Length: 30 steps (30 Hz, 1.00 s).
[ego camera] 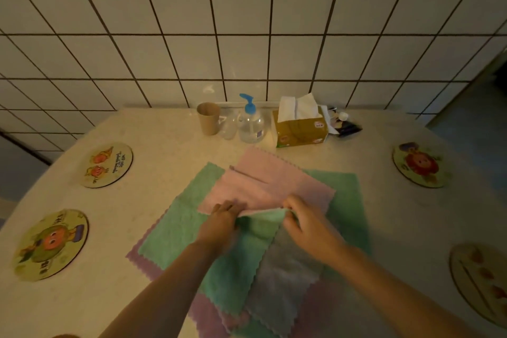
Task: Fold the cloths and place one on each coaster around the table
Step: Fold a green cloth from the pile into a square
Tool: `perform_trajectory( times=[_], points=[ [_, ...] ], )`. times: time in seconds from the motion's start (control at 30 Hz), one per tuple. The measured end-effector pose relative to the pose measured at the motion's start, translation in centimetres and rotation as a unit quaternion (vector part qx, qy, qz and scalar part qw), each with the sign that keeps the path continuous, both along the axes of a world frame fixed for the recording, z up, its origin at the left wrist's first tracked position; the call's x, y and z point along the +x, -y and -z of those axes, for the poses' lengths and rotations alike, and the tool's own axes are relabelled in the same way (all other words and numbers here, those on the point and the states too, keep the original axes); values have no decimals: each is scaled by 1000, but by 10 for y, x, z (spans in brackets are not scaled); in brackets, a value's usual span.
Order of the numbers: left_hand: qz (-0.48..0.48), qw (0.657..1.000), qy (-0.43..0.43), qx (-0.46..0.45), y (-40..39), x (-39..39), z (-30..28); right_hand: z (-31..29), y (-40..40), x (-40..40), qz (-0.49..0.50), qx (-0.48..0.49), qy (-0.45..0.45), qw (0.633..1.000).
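Both forearms reach in from the near edge of the table (153, 129) to a loose heap of cloths lying at its middle and overlapping one another. On that heap the left hand (220, 223) and right hand (307, 223) each pinch the far edge of a green cloth (262, 223), fingers curled over it, lifting that edge a little where it meets a pink cloth (263, 184) spread flat just beyond. A grey cloth (285, 282) lies under the right wrist, running toward the near edge, and a purple cloth (145, 263) shows from beneath the green ones on the left. Four round coasters with cartoon prints sit well apart from the heap, all bare: a near-left coaster (50, 244), a far-left coaster (107, 164), a far-right coaster (421, 164) and a near-right coaster (480, 282), the last blurred. Along the far edge, against the tiled wall (247, 22), stand a paper cup (208, 118), a pump bottle (251, 123) with a blue top and a tissue box (300, 129), side by side.
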<state>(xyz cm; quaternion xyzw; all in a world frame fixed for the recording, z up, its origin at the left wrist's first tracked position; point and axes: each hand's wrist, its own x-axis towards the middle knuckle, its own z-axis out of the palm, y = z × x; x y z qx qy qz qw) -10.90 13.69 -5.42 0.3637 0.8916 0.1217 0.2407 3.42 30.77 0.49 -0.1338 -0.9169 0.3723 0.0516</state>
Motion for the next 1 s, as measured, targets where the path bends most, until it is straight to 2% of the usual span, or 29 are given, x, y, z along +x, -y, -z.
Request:
perform_trajectory(
  times=[0.13, 0.2, 0.3, 0.43, 0.63, 0.83, 1.0],
  points=[
    [-136, 989, 22, 57, -13, -31, -4, -43, -20, -27, 36, -152, -10, 988],
    [-208, 974, 40, 74, -15, -42, -11, -54, -30, -33, 68, -156, -47, 984],
    [-276, 952, 33, 127, -11, -55, -34, -65, -41, -38, 86, -81, -93, 989],
    [-265, 940, -47, 210, 5, -71, -76, -80, -38, -46, 108, -33, -125, 986],
    [-263, 908, -72, 319, 74, -73, -127, -107, 15, -43, 104, -54, -173, 978],
    [-315, 868, -111, 367, 180, -44, -152, -122, 104, -37, 57, -65, -202, 976],
    [-348, 857, -133, 356, 293, -15, -166, -120, 205, -35, 38, -99, -208, 972]
  ],
)
